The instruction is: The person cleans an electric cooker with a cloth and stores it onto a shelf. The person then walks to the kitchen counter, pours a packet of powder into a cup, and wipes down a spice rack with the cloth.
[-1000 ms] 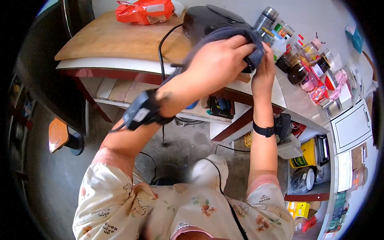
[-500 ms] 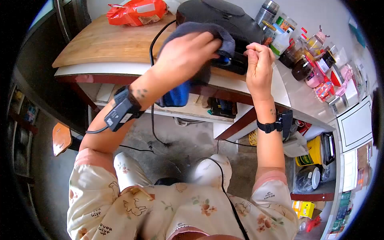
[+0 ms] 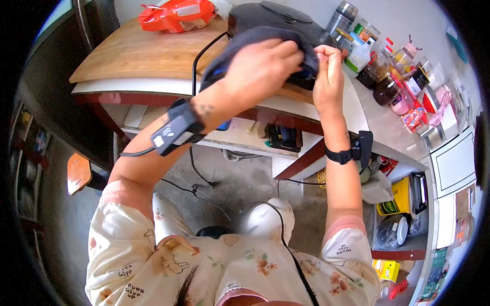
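Note:
My left hand [image 3: 266, 65] is closed on a dark grey cloth [image 3: 217, 56] with a blue part, bunched over the front of a black, lidded appliance [image 3: 255, 20]. The cloth hides most of the appliance's front. My right hand [image 3: 329, 76] is raised at the appliance's front right corner, thumb and fingers pinched together. Its fingertips meet the right edge of the cloth, and what they pinch cannot be made out. A black cord [image 3: 195, 61] runs down in front of the counter, left of the cloth.
A wooden board [image 3: 153, 48] and a red packet [image 3: 178, 14] are on the left. At the right stand a steel thermos [image 3: 342, 18], a spray bottle [image 3: 359, 53] and several jars [image 3: 386, 91]. Below are an open shelf [image 3: 245, 133] and a yellow bucket [image 3: 403, 196].
My left hand has moved right with the cloth, bringing it up to my right hand. The blue part hanging below has mostly gone behind my forearm. My right hand has barely shifted.

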### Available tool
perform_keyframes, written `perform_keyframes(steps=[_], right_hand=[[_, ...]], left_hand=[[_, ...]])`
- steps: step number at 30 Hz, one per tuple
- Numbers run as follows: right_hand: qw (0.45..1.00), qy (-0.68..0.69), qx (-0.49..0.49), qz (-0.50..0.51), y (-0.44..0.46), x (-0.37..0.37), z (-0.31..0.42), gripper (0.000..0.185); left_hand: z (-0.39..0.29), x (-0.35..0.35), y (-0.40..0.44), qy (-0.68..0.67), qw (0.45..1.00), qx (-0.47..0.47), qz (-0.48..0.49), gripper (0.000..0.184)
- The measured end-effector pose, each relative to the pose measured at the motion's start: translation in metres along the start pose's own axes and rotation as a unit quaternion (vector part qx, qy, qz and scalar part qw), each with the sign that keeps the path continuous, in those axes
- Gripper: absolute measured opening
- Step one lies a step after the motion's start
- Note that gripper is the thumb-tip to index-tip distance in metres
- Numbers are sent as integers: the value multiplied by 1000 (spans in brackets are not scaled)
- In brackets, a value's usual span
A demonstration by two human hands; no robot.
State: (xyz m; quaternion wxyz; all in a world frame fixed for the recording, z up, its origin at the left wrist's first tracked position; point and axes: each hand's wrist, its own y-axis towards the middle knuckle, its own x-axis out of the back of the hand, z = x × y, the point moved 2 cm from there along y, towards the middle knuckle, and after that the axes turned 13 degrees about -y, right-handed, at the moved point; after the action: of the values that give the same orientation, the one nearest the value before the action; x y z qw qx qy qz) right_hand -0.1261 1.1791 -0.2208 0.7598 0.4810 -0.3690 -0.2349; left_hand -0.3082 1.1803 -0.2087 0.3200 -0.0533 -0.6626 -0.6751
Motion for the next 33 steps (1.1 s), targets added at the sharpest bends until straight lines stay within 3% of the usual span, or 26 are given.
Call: perform_keyframes(steps=[4, 10, 18, 21, 24, 28, 31, 33], right_hand=[[996, -75, 23, -37, 0, -3, -4, 14], [1000, -8, 6, 4, 0, -4, -6, 14], [1000, 7, -6, 7, 3, -6, -4, 16], [999, 8, 9, 33, 4, -3, -1, 19], [992, -45, 78, 86, 9, 7, 5, 21], [972, -116, 153, 137, 9, 19, 19, 23], [965, -145, 178, 130, 14, 20, 17, 26], [971, -138, 161, 108, 24, 25, 19, 26]], left_hand=[[8, 5, 0, 6, 999, -32, 37, 31], [33, 38, -31, 25, 999, -4, -20, 31], [52, 39, -53, -48, 977, 158, -137, 28], [63, 38, -62, -92, 944, 301, -102, 28], [37, 36, -58, -19, 980, 134, -147, 28], [18, 29, -51, -28, 983, 146, -106, 29], [31, 32, -64, -133, 942, 219, -216, 27], [30, 37, -73, -270, 860, 287, -324, 24]])
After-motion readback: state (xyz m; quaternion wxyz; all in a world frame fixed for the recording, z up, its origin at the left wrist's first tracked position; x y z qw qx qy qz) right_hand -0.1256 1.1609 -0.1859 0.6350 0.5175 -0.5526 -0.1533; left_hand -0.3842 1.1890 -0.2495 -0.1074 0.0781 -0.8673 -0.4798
